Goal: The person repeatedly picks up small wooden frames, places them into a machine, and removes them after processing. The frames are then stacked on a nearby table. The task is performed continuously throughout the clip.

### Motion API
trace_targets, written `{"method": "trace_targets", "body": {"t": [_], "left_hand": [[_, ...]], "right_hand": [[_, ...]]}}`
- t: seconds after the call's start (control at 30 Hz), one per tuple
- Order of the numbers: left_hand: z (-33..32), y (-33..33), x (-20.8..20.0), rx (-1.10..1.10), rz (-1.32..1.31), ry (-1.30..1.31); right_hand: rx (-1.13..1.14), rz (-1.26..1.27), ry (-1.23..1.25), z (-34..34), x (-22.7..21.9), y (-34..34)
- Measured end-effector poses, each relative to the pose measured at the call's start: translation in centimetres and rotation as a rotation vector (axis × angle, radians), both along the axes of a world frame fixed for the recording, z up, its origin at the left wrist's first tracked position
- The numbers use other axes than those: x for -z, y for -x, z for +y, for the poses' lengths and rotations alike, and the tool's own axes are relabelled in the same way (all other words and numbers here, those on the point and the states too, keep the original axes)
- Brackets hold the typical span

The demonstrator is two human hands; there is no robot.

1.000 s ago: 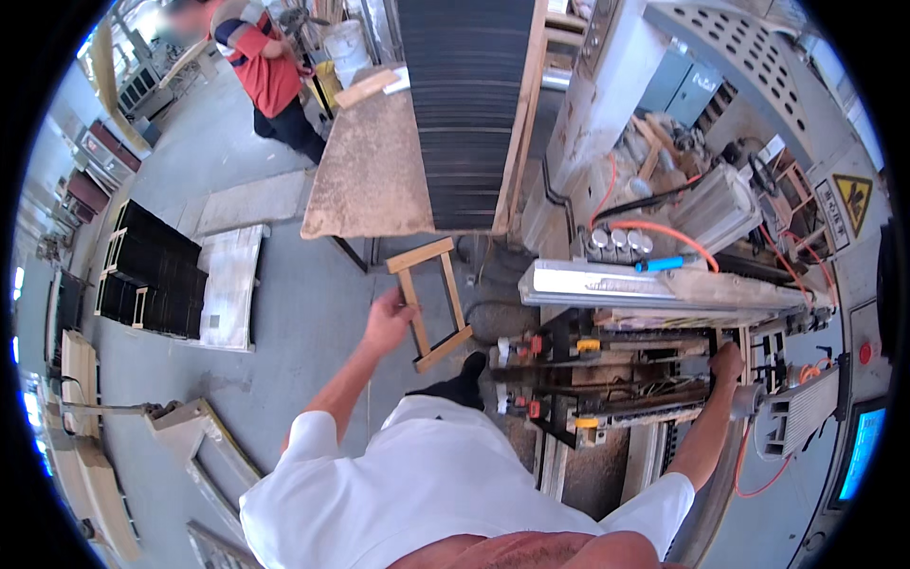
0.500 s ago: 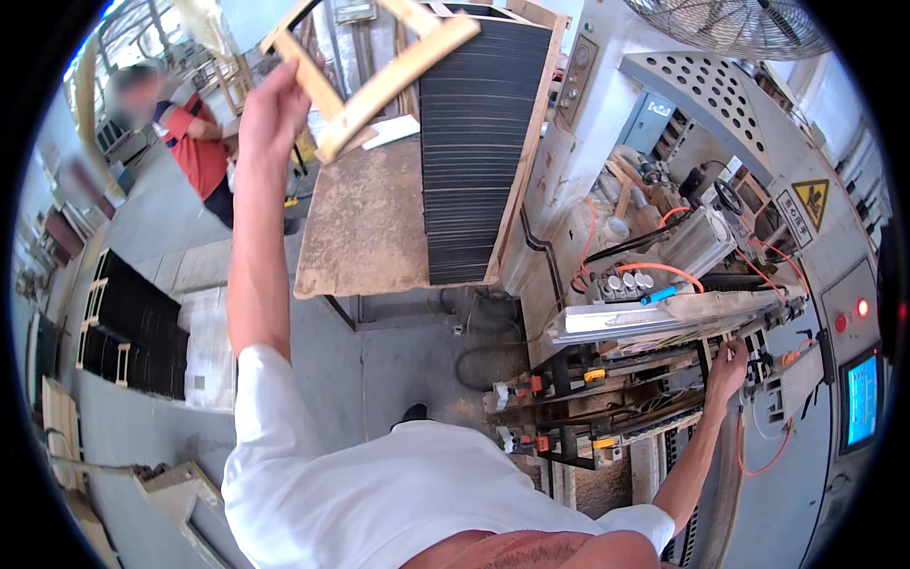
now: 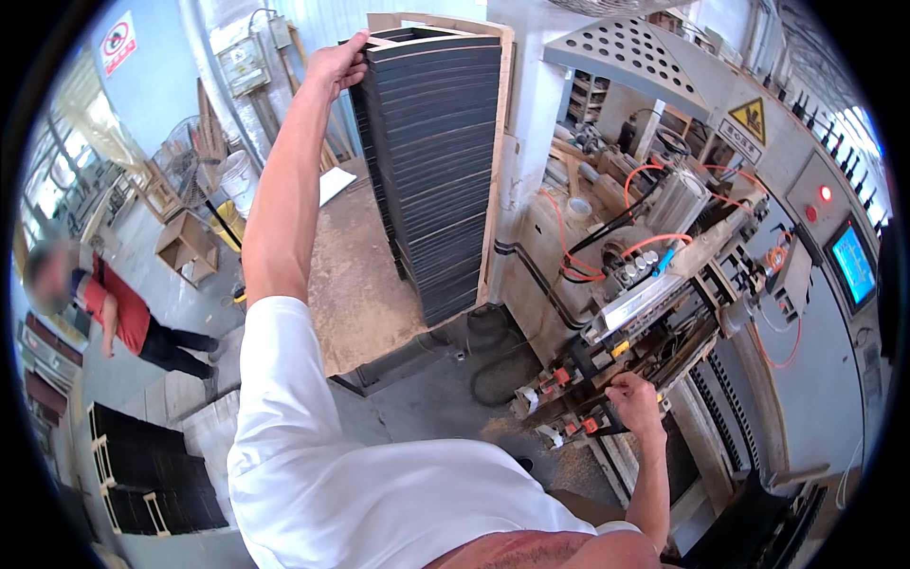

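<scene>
Up at the corner of a tall stack of dark-edged frames (image 3: 441,142), my left hand (image 3: 339,66) has its fingers curled on the top wooden frame (image 3: 379,44). This frame has pale wood on its upper face and rests on the pile. My right hand (image 3: 635,403) is low at the machine, beside the clamps with orange-red parts (image 3: 590,424). Its fingers are bent closed, and what they hold, if anything, is hidden.
The stack stands on a worn wooden table (image 3: 360,275). To the right is the machine with orange hoses, a lit screen (image 3: 853,264) and a perforated guard (image 3: 630,57). A person in red (image 3: 118,308) stands at left, above dark stacked frames (image 3: 152,469).
My left hand has brought the raised wooden frame onto the stack's top. My right hand has moved left and nearer along the machine to the clamps. The view has shifted.
</scene>
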State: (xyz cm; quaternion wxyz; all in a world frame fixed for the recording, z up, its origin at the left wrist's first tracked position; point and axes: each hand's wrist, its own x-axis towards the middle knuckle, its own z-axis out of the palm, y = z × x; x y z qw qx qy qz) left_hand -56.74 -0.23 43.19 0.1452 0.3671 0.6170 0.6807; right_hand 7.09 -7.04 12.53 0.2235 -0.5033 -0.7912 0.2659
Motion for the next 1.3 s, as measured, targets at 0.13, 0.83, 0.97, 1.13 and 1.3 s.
{"method": "trace_targets", "body": {"t": [0.13, 0.83, 0.97, 1.13, 1.3], "left_hand": [[-1.7, -1.9, 0.4, -0.116, 0.121, -0.145], [-1.4, -16.8, -2.1, -0.511, 1.337, 0.395], [0.1, -15.4, -2.3, -0.493, 1.283, 0.468], [-1.4, -19.3, -0.9, -0.486, 1.244, -0.198], [-9.4, -37.2, 7.8, 0.016, 0.928, -0.725]], "right_hand": [[0.053, 0.030, 0.073, -2.2, 1.6, -0.2], [0.157, -0.015, -0.203, -13.4, -7.8, -7.5], [0.162, -0.067, -0.363, -16.3, -10.4, -9.1], [0.315, -0.029, -0.446, -20.8, -15.9, -9.4], [0.471, 0.060, -0.616, -24.3, -17.2, -9.1]]}}
